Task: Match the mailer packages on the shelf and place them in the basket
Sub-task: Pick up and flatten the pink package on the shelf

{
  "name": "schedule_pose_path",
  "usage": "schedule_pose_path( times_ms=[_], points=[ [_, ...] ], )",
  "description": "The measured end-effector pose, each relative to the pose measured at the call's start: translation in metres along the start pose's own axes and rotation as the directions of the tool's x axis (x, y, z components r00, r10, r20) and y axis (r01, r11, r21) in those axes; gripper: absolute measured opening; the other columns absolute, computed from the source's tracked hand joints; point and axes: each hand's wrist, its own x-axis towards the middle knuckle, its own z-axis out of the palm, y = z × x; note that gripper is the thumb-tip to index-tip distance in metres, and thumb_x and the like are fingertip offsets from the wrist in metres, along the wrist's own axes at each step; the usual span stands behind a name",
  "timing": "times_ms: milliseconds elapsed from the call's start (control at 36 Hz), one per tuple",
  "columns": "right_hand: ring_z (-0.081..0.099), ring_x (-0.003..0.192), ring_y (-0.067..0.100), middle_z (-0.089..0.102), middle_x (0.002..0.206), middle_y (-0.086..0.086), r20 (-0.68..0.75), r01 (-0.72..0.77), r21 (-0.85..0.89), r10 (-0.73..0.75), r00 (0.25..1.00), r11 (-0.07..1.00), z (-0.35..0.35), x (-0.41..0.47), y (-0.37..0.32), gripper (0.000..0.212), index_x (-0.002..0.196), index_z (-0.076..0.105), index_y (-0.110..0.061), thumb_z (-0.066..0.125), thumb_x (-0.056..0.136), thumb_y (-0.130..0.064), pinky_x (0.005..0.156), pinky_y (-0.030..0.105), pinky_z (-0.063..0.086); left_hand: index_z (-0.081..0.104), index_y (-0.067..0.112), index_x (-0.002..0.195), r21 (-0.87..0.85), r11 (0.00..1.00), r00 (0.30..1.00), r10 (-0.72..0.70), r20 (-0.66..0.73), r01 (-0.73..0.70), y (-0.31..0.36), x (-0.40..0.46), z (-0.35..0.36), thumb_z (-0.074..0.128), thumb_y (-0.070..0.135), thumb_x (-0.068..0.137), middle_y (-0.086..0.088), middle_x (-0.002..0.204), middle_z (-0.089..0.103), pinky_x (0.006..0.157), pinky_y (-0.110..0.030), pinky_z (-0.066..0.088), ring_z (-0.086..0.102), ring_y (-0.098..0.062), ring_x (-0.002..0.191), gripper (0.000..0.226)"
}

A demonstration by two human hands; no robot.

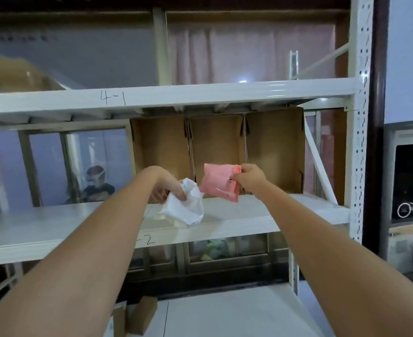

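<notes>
My left hand grips a crumpled white mailer package by its upper left edge, just above the white shelf. To its right, my right hand pinches a pink mailer package by its right end, holding it in front of the middle cardboard bin. The two packages nearly touch. No basket is in view.
Three open cardboard bins stand side by side at the back of the shelf. The shelf above is marked 4-1. A white upright bounds the right side. Small cardboard boxes sit low down. A person is behind the rack.
</notes>
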Motion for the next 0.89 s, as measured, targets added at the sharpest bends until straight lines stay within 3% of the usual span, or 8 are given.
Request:
schedule_pose_path(
  times_ms=[139, 250, 472, 556, 611, 694, 778, 889],
  points=[
    [0.068, 0.08, 0.022, 0.069, 0.087, 0.004, -0.122, -0.081, -0.203, 0.057, 0.991, 0.976, 0.023, 0.008, 0.023, 0.016, 0.091, 0.066, -0.018, 0.05, 0.094, -0.019, 0.078, 0.037, 0.059, 0.053, 0.011, 0.116, 0.137, 0.99, 0.97, 0.069, -0.231, -0.038, -0.026, 0.039, 0.016, 0.072, 0.038, 0.079, -0.008, 0.116, 0.059, 0.093, -0.036, 0.052, 0.059, -0.022, 0.099, 0.05],
    [0.067, 0.078, 0.021, 0.067, 0.084, 0.001, -0.143, -0.106, -0.404, 0.052, 0.988, 0.909, 0.044, 0.015, 0.029, 0.019, 0.095, 0.066, -0.016, 0.046, 0.094, -0.018, 0.075, 0.034, 0.058, 0.055, 0.015, 0.099, 0.248, 0.968, 0.902, 0.133, -0.412, -0.029, -0.048, 0.06, 0.02, 0.07, 0.034, 0.076, -0.002, 0.093, 0.057, 0.069, -0.027, 0.045, 0.057, -0.019, 0.083, 0.033],
    [0.058, 0.079, 0.018, 0.065, 0.092, 0.002, -0.262, -0.187, -0.629, 0.021, 0.965, 0.754, 0.076, 0.019, 0.052, 0.021, 0.115, 0.062, -0.019, 0.05, 0.098, -0.021, 0.066, 0.026, 0.049, 0.057, 0.019, 0.093, 0.229, 0.969, 0.874, 0.187, -0.449, -0.089, -0.066, 0.111, 0.024, 0.066, 0.037, 0.079, 0.001, 0.087, 0.055, 0.068, -0.026, 0.043, 0.059, -0.02, 0.087, 0.024],
    [0.063, 0.084, 0.018, 0.068, 0.097, 0.001, -0.292, -0.177, -0.67, -0.036, 0.956, 0.721, 0.078, 0.021, 0.063, 0.023, 0.118, 0.06, -0.02, 0.052, 0.097, -0.024, 0.069, 0.026, 0.053, 0.057, 0.016, 0.119, 0.238, 0.971, 0.789, 0.154, -0.594, -0.011, -0.064, 0.13, 0.024, 0.062, 0.032, 0.086, -0.004, 0.109, 0.056, 0.07, -0.029, 0.043, 0.058, -0.022, 0.102, 0.036],
    [0.064, 0.083, 0.018, 0.068, 0.097, 0.002, -0.27, -0.153, -0.734, -0.078, 0.96, 0.662, 0.071, 0.025, 0.068, 0.026, 0.122, 0.058, -0.02, 0.053, 0.096, -0.021, 0.07, 0.027, 0.054, 0.05, 0.014, 0.127, 0.365, 0.928, 0.721, 0.2, -0.663, 0.078, -0.058, 0.138, 0.024, 0.06, 0.024, 0.09, -0.007, 0.124, 0.052, 0.075, -0.03, 0.043, 0.053, -0.023, 0.111, 0.04],
    [0.061, 0.079, 0.018, 0.067, 0.096, 0.001, -0.097, 0.002, -0.898, -0.202, 0.975, 0.441, 0.056, 0.033, 0.073, 0.025, 0.12, 0.058, -0.018, 0.053, 0.096, -0.016, 0.067, 0.025, 0.048, 0.046, 0.015, 0.13, 0.584, 0.791, 0.647, 0.35, -0.677, 0.182, -0.041, 0.141, 0.024, 0.062, 0.018, 0.085, -0.007, 0.129, 0.049, 0.088, -0.03, 0.041, 0.045, -0.024, 0.118, 0.048],
    [0.064, 0.082, 0.02, 0.066, 0.095, 0.0, 0.087, 0.16, -0.944, -0.25, 0.964, 0.287, 0.047, 0.04, 0.079, 0.019, 0.11, 0.063, -0.017, 0.054, 0.093, -0.013, 0.065, 0.027, 0.047, 0.042, 0.018, 0.135, 0.606, 0.775, 0.704, 0.33, -0.628, 0.178, -0.019, 0.144, 0.028, 0.06, 0.016, 0.085, -0.007, 0.138, 0.042, 0.099, -0.032, 0.035, 0.037, -0.024, 0.129, 0.054],
    [0.056, 0.074, 0.022, 0.058, 0.08, 0.0, 0.2, 0.279, -0.914, -0.27, 0.942, 0.296, 0.039, 0.045, 0.081, 0.012, 0.09, 0.061, -0.016, 0.05, 0.091, -0.02, 0.062, 0.026, 0.039, 0.037, 0.012, 0.139, 0.573, 0.812, 0.865, 0.207, -0.458, 0.109, 0.015, 0.135, 0.034, 0.054, 0.007, 0.083, -0.011, 0.14, 0.037, 0.1, -0.033, 0.038, 0.037, -0.029, 0.13, 0.059]
  ],
)
